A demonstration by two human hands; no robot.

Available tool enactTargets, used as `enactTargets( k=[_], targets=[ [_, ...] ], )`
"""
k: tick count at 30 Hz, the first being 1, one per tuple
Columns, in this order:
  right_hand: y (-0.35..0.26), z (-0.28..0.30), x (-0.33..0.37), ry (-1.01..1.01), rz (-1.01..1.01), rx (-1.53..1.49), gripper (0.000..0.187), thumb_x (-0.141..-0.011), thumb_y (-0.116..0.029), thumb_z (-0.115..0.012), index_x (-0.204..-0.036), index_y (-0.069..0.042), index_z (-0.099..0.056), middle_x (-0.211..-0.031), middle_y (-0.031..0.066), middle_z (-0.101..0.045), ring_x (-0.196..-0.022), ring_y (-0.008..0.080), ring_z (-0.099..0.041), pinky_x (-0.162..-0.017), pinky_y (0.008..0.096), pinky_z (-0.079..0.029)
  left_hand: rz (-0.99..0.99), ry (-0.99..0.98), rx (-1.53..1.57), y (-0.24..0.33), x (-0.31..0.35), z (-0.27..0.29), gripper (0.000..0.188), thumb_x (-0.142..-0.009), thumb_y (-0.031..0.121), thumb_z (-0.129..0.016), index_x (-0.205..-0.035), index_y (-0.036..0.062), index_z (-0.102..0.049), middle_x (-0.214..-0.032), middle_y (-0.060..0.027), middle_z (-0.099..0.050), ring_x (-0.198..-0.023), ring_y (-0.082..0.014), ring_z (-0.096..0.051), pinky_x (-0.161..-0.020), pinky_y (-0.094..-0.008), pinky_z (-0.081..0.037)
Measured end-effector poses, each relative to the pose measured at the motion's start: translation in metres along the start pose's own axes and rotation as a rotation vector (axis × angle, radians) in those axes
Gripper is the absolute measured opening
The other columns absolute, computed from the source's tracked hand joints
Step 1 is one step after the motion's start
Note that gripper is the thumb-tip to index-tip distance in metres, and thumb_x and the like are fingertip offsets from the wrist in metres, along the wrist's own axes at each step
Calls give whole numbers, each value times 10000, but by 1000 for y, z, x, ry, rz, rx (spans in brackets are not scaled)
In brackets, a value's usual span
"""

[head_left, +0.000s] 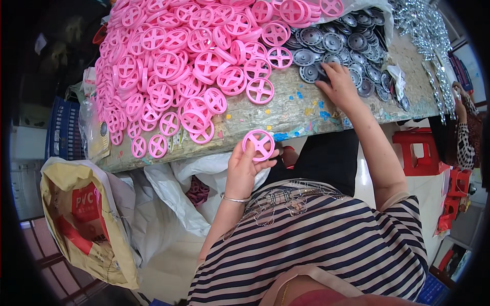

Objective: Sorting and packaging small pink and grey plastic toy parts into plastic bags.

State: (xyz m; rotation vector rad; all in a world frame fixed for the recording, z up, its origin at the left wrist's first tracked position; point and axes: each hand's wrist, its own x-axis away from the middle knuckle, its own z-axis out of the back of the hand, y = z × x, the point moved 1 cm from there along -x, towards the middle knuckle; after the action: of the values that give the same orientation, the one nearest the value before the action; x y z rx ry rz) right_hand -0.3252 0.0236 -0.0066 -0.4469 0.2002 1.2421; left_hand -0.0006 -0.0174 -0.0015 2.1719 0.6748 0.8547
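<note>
My left hand [244, 166] is closed on a pink plastic wheel [260, 145] with crossed spokes, held upright just off the table's near edge. Farther right, my right hand [339, 85] reaches to the near edge of a pile of dark grey ribbed discs [333, 43]. Its thumb and fingers close around the edge of one grey disc [309, 73], partly hidden by the fingertips. A large heap of similar pink wheels [166, 65] covers the left and middle of the table.
The worn table [286, 115] has paint specks. Silver tinsel-like strips [426, 30] hang over its right end. Below stand a yellow paper sack [92, 224], white sacks [178, 188] and a red stool [418, 153]. Another person's arm [462, 115] shows at far right.
</note>
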Motion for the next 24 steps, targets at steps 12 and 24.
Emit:
enactTargets(
  k=[12, 24],
  targets=[
    [-119, 44, 14, -383, -428, -1165, 397, -886, -134, -612, -1277, -118, -539, -877, 23, -624, -624, 50, -524, -523, 201, -434, -100, -50, 53, -1, -6, 2, 348, -989, 137, -423, -1299, -16, -394, -1215, -204, -544, -1054, -326, -606, -863, -377, -551],
    [-152, 14, 49, -657, -358, -1157, 296, -845, -115, -656, -1115, -25, -575, -812, 53, -565, -726, 114, -547, -632, 262, -459, -152, -90, -50, -3, 2, -2, 357, -958, 51, -463, -1307, -6, -421, -1199, -116, -542, -1062, -197, -577, -872, -356, -548]
  ],
)
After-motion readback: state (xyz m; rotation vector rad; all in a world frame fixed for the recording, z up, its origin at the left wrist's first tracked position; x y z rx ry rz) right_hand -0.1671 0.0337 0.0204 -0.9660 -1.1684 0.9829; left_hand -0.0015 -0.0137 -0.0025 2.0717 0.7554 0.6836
